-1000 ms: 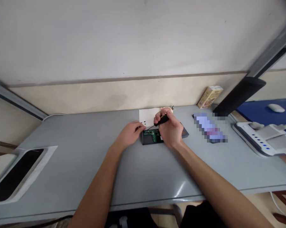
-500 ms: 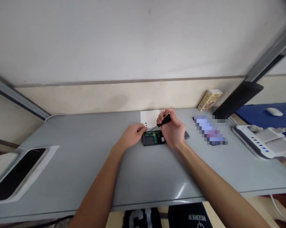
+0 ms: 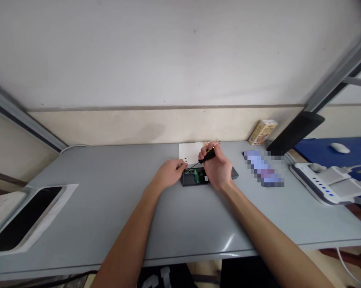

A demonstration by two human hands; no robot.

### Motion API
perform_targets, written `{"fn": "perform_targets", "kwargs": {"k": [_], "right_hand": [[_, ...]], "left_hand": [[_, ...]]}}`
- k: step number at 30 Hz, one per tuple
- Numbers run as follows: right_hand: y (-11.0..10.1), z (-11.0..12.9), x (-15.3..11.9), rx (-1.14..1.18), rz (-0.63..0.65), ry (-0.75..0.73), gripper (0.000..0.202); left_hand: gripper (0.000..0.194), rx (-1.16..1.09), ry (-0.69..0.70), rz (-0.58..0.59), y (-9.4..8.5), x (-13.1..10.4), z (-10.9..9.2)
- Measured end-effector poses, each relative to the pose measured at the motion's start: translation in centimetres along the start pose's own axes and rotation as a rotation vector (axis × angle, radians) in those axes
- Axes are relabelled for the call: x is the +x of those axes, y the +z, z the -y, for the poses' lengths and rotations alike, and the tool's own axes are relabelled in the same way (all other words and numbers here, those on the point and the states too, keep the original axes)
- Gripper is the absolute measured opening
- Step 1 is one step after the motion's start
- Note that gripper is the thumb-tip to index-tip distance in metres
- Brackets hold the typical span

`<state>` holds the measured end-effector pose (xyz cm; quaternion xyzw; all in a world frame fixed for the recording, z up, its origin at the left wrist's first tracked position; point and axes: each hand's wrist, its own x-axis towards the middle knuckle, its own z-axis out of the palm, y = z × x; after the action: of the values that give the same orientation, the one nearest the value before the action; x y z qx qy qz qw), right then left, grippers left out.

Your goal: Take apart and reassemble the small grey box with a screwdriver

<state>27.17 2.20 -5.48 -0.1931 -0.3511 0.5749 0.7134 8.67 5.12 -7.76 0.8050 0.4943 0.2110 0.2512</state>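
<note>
A dark, flat device (image 3: 188, 180) lies open on the grey table, with a green circuit board (image 3: 197, 176) showing at its left part. My right hand (image 3: 218, 166) is wrapped round the black handle of a screwdriver (image 3: 209, 155). Its thin shaft slants down and left to the board's upper left area. My left hand (image 3: 172, 173) is at the device's upper left corner, fingertips pinched close to the screwdriver's tip; what they hold, if anything, is too small to make out. A white sheet (image 3: 188, 150) with small dark bits on it lies behind the device.
The grey table (image 3: 108, 216) meets the wall behind. On the right are a phone with a blurred screen (image 3: 262, 168), a yellow carton (image 3: 262, 132), a black slanted object (image 3: 296, 134) and a white power strip (image 3: 316, 186) with plugs. A black-screened tablet-like object (image 3: 26, 218) lies far left.
The camera view has shifted slightly, so the table and objects sit a little lower in the picture. Both hands keep nearly the same pose at the device, the screwdriver still in my right hand.
</note>
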Motion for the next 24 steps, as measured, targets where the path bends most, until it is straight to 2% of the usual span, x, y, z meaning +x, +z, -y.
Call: {"fn": "perform_targets", "kwargs": {"k": [10, 19, 24], "right_hand": [[0.4, 0.0, 0.5, -0.064, 0.0, 0.001, 0.03], [1.2, -1.3, 3.5, -0.094, 0.041, 0.056, 0.035], [1.5, -1.5, 3.1, -0.089, 0.022, 0.021, 0.035]], "left_hand": [[0.037, 0.018, -0.036, -0.009, 0.3, 0.0, -0.1], [0.037, 0.026, -0.018, 0.013, 0.0, 0.0, -0.6], [0.036, 0.04, -0.021, 0.01, 0.3, 0.0, -0.2]]}}
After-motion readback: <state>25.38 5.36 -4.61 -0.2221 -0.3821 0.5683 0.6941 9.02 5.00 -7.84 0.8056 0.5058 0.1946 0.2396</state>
